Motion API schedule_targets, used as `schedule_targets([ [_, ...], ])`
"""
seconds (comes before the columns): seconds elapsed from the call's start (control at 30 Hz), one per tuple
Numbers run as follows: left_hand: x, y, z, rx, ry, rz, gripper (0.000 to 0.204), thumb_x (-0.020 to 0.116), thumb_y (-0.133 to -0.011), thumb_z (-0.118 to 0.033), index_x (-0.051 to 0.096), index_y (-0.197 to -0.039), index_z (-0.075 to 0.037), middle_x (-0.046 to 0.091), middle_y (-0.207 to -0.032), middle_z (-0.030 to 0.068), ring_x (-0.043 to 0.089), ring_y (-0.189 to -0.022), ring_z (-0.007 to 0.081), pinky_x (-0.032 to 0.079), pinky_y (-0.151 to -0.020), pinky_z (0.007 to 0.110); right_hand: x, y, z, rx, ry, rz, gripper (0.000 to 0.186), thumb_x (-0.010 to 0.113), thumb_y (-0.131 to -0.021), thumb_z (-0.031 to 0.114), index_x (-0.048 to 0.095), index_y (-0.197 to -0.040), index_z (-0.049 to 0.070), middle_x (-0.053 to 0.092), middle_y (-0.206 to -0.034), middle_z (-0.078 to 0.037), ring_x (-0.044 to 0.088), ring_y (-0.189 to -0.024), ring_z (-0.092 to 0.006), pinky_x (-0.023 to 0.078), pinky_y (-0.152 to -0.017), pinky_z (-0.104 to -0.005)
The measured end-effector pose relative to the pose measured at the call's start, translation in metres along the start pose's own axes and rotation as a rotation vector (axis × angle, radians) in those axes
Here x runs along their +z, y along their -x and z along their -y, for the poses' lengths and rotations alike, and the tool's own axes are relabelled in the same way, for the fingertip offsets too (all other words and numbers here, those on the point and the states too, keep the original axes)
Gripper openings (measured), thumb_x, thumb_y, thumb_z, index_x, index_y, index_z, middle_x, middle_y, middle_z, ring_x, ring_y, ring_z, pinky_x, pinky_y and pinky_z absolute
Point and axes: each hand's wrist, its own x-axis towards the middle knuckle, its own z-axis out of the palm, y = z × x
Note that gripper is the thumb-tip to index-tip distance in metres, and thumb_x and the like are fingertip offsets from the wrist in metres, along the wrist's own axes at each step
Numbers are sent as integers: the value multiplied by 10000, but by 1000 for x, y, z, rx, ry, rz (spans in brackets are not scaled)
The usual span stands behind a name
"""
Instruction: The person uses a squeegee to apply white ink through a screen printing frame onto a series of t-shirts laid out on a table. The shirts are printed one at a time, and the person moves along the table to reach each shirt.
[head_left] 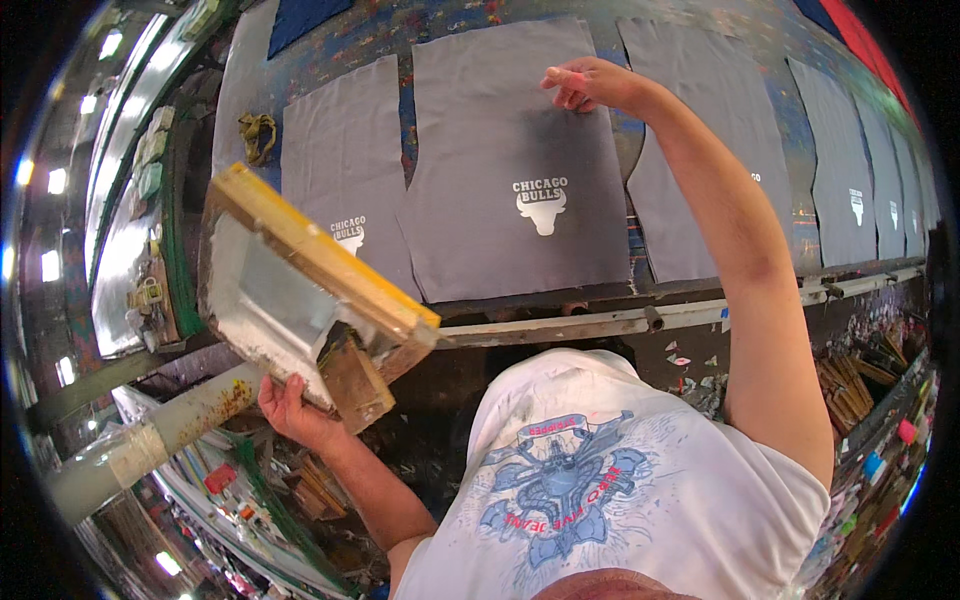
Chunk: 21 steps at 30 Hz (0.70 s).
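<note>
My left hand (292, 408) grips the lower edge of a wooden-framed printing screen (300, 290), held tilted off the table at the left; a wooden squeegee (355, 380) rests in its lower corner. My right hand (585, 85) reaches far forward with fingers curled, touching the top edge of a grey fabric panel (520, 130) that lies flat on the long table (600, 300) and carries a white bull-head print (541, 205). To its left lies another grey panel (345, 165) with the same print, partly hidden by the screen.
More grey printed panels (845, 170) run along the table to the right. A metal rail (620, 322) lines the near edge. A yellowish rag (258, 135) sits at the left. Wooden squeegees (850, 380) lie below right. A pipe (150, 440) crosses lower left.
</note>
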Motion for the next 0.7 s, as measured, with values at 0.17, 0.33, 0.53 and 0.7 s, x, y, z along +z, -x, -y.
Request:
schedule_targets([
  [0.17, -129, -166, 15, 10, 12, -16, 591, 779, -848, 84, 600, -1408, 30, 675, -1378, 199, 675, -1246, 335, 590, -1109, 488, 128, -14, 64, -46, -87, -340, 556, 682, -1144, 515, 758, -1472, 73, 809, -1190, -65, 711, -1043, -157, 581, -925, -341],
  [0.33, -274, -438, 122, -61, 73, 83, 575, 767, -851, 116, 621, -1400, 29, 692, -1390, 216, 681, -1265, 347, 584, -1125, 493, 379, -49, 181, -166, -109, -696, 421, 676, -1174, 342, 763, -1462, 47, 818, -1208, -59, 713, -1047, -136, 585, -936, -321],
  [0.53, -415, -800, 237, -88, 250, 389, 477, 782, -870, 180, 674, -1302, 9, 744, -1326, 163, 731, -1208, 278, 582, -1121, 417, 842, -155, 394, -223, -259, -681, 335, 690, -1140, 138, 769, -1450, 37, 813, -1225, -77, 737, -1153, -161, 573, -1040, -321],
  [0.7, -526, -1028, 298, -68, 85, 495, 479, 850, -812, 180, 728, -1248, 23, 702, -1497, 224, 718, -1302, 281, 552, -1186, 424, 1193, -300, 572, -353, -309, -303, 782, 610, -1169, 533, 482, -1711, -15, 570, -1701, -158, 528, -1564, -270, 435, -1257, -439],
])
